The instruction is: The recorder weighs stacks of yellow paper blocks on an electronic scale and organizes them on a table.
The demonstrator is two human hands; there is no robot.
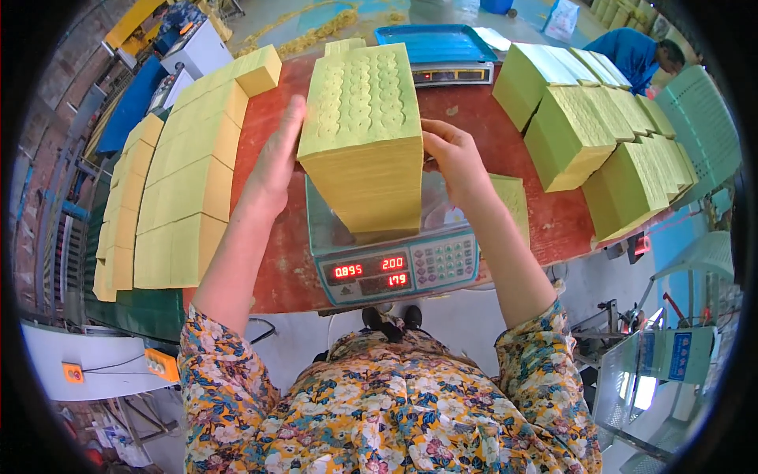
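A tall stack of yellow embossed paper (367,170) stands upright at the middle, over the platform of a digital scale (324,217). Its top sheet bears rows of round stamped marks. My left hand (279,162) presses flat along the left side, fingers stretched out. On the right side, my right hand (455,154) is closed on the stack's edge, with its fingertips partly hidden. Red digits glow on the scale's display (371,271), beside a keypad. Whether the stack's base rests fully on the platform, I cannot tell.
Rows of yellow paper stacks line the red table (268,272) at left (185,174) and right (568,138). One flat yellow stack (512,201) lies right of the scale. Behind stands a second scale with a blue tray (434,43). A person in blue (628,51) bends at far right.
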